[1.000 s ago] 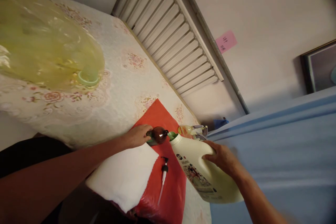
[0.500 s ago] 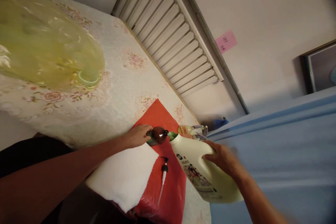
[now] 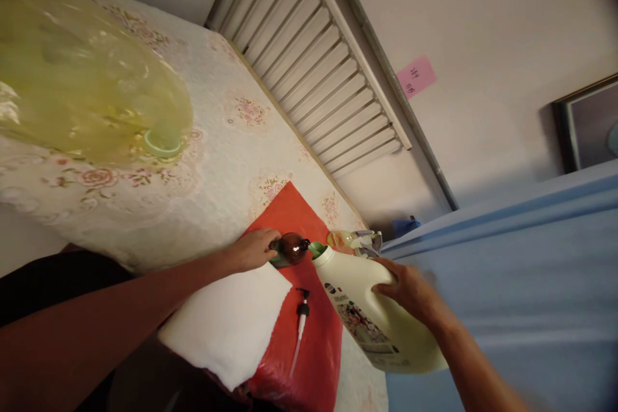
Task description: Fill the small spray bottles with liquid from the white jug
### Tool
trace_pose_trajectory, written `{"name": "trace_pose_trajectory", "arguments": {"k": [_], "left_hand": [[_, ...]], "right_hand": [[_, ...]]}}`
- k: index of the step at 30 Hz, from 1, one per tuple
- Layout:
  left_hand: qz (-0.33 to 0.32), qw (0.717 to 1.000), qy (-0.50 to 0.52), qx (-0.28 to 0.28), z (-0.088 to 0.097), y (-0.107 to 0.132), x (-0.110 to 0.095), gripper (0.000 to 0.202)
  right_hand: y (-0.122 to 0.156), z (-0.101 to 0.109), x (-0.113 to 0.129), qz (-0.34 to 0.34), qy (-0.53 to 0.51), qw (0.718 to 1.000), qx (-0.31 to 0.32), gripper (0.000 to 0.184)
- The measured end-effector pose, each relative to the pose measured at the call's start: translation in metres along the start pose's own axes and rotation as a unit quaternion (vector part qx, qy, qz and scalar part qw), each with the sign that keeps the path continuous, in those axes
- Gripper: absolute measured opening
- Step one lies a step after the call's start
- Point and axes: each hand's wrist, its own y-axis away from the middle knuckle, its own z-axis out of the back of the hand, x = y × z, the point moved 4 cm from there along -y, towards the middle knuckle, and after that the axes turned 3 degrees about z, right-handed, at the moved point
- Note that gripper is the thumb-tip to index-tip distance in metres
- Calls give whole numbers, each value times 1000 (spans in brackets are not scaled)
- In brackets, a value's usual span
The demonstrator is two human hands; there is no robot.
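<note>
Our left hand [image 3: 253, 250] grips brown bottle [image 3: 293, 248], our right hand [image 3: 408, 290] grips tilted cream plastic jug [image 3: 376, 335], mouth by bottle's neck, pump dispenser [image 3: 303, 311] lying on red sheet [image 3: 321, 347].

flowered tablecloth [image 3: 217, 167]; on it, yellow see-through bag [image 3: 87, 77] at left, red sheet [image 3: 290, 212] nearer.

The jug [image 3: 408, 335] right of lower centre is pale yellow-green, its label [image 3: 364, 328] bearing a multicoloured picture; the bottle [image 3: 292, 248] near the centre is brown with some green; the pump [image 3: 303, 311] below pairs a black head with a white stem; the sheet [image 3: 322, 328] is red, the towel [image 3: 232, 322] white, the tablecloth [image 3: 212, 90] off-white with pinkish flowers, the bag [image 3: 87, 77] at upper left translucent yellow, the note [image 3: 416, 76] at upper right pink with dark writing, and the cloth [image 3: 541, 283] at lower right light blue
</note>
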Motion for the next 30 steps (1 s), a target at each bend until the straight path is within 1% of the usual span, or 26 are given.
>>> {"name": "trace_pose_trajectory", "arguments": {"k": [10, 18, 24, 30], "left_hand": [[5, 1000, -3, 12, 0, -1, 0, 18], [-2, 1000, -11, 7, 1, 0, -3, 14], [1, 1000, 0, 11, 0, 0, 0, 19], [-2, 1000, 4, 7, 0, -1, 1, 15]], "right_hand": [[0, 1, 2, 3, 1, 1000, -1, 47], [0, 1, 1, -5, 3, 1000, 1, 49], [-1, 2, 2, 0, 16, 1000, -2, 49], [0, 2, 1, -4, 13, 1000, 1, 49]]}}
